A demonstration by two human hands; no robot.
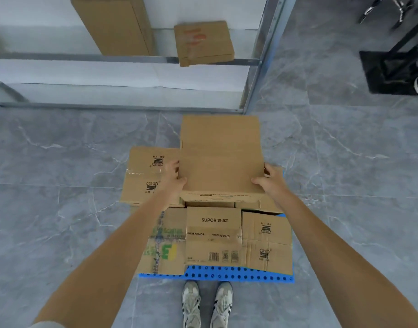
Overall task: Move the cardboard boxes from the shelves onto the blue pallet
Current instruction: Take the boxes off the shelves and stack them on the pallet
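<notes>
Both hands (173, 178) grip a plain box (221, 155) over the pallet (226, 274)

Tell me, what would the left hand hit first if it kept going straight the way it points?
The plain box it holds: the left hand aims forward and inward, straight into that box's side. Depth beyond it is unclear.

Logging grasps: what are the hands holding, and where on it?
A plain cardboard box: left hand grips its left edge, right hand its right edge, both near the closer end.
</notes>
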